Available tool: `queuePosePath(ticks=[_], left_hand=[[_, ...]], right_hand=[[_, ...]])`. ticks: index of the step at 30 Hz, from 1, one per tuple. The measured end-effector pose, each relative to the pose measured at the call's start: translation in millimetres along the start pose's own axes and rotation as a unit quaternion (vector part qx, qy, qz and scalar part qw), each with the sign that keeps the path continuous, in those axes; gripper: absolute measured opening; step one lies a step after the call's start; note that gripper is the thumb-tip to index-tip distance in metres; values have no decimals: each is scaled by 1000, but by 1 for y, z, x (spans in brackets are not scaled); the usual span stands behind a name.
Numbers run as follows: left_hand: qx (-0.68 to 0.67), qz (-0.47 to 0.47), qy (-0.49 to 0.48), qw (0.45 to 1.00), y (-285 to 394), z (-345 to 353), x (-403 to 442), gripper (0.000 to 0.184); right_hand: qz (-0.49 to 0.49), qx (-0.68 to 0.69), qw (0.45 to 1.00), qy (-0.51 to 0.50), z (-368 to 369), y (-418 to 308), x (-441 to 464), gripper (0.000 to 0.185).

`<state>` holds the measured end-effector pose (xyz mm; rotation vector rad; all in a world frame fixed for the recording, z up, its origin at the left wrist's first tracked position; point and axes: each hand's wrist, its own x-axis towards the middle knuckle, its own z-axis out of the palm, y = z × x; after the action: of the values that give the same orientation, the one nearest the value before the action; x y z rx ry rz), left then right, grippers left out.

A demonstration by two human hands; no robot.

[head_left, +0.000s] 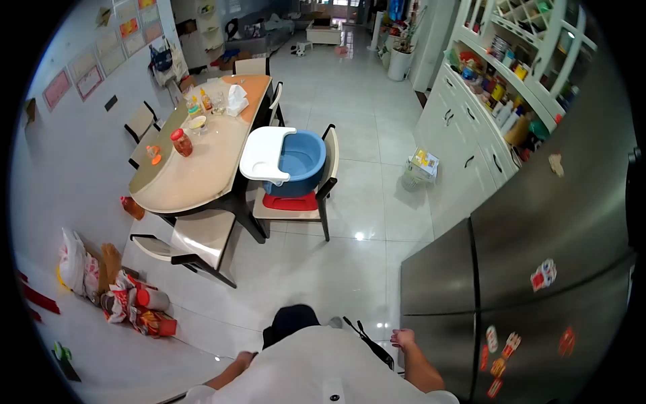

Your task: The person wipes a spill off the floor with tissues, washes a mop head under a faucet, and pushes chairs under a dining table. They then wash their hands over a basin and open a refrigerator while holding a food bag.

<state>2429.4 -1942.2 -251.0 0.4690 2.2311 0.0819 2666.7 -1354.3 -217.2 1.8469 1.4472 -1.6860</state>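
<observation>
My left hand hangs low beside my white shirt, left of a dark-clothed knee. Its fingers are small and mostly hidden, with a dark patch at their tips that I cannot make out. On the other side, my right hand hangs near the steel fridge, fingers partly bent and apart, with nothing visible in them. Between that hand and my body is a black strap-like thing. Neither hand visibly touches the furniture ahead.
Ahead left stands a dining table with jars and tissues. A chair holds a blue tub and white tray. Another chair is nearer. Bags line the left wall; a wastebasket stands by the white cabinet.
</observation>
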Motion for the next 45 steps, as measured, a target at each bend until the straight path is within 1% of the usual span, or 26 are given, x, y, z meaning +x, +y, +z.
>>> queuePosePath(ticks=[1, 3, 4, 7, 8, 9, 11, 13, 15, 19, 23, 24, 26, 27, 28, 29, 30, 31, 32, 33, 36, 38, 40, 42, 43, 45], left_hand=[[-10, 11, -5, 1000, 17, 1, 16, 40], [-199, -29, -11, 979, 51, -26, 64, 44], [-244, -60, -27, 968, 77, -49, 84, 44], [-456, -203, -12, 866, 179, -156, 123, 33], [-534, -208, 11, 820, 173, -146, 183, 31], [-481, -159, 48, 861, 172, -157, 229, 29], [-594, -164, 104, 780, 209, -209, 292, 29], [-604, -169, 130, 768, 240, -255, 359, 27], [-670, -157, 118, 716, 287, -309, 403, 35], [-696, -112, 111, 700, 387, -427, 410, 43], [-711, -76, 145, 684, 414, -426, 427, 42], [-714, -104, 162, 673, 409, -412, 435, 39], [-735, -214, 227, 602, 399, -370, 439, 36], [-721, -267, 240, 593, 392, -344, 432, 34], [-561, -283, 161, 761, 385, -305, 424, 33], [-255, -288, 56, 921, 381, -275, 415, 32], [-24, -261, -2, 965, 381, -250, 404, 31], [-15, -277, -140, 951, 405, -272, 390, 24], [-29, -257, -184, 948, 424, -275, 380, 16], [-17, -209, -148, 966, 445, -278, 372, 11], [-232, -167, -114, 951, 483, -296, 412, 14], [-424, -212, -58, 878, 517, -315, 456, 20], [-597, -239, 6, 766, 559, -347, 526, 27], [-619, -316, 19, 718, 593, -405, 591, 35], [-630, -353, 28, 691, 620, -461, 614, 39], [-621, -321, 20, 714, 616, -494, 695, 42]], right_hand=[[-12, 15, 1000, 8, -13, -25, 11, 20], [-40, 42, 998, 1, -38, -78, 33, 18], [-66, 80, 995, -9, -48, -105, 43, 16], [-84, 102, 991, 25, -62, -185, 60, 14], [-76, 99, 992, 19, -68, -203, 76, 13], [-72, 92, 993, 23, -72, -210, 85, 13], [-95, 130, 985, -62, -94, -220, 113, 23], [-69, 88, 991, -73, -113, -240, 131, 22], [-29, 10, 998, -59, -122, -274, 151, 22], [9, -107, 993, -58, -130, -374, 190, 21], [-10, -151, 986, -68, -130, -495, 259, 20], [-18, -149, 986, -72, -131, -527, 278, 19], [-40, -144, 985, -85, -137, -596, 320, 19], [-54, -134, 985, -98, -143, -634, 344, 19], [-72, -120, 983, -118, -150, -676, 366, 19], [-94, -102, 979, -148, -160, -725, 395, 18], [-115, -88, 976, -164, -166, -768, 423, 18], [-128, -82, 975, -163, -168, -811, 440, 18], [-152, -81, 977, -123, -154, -863, 437, 15], [-176, -81, 978, -81, -133, -922, 411, 13], [-241, -77, 962, -99, -102, -1048, 421, 13], [-270, -69, 951, -134, -78, -1116, 435, 15], [-281, -78, 942, -165, -42, -1179, 417, 16], [-294, -86, 932, -194, -14, -1228, 423, 18], [-293, -102, 926, -213, 0, -1250, 438, 19], [-293, -131, 921, -221, 20, -1284, 474, 19]])
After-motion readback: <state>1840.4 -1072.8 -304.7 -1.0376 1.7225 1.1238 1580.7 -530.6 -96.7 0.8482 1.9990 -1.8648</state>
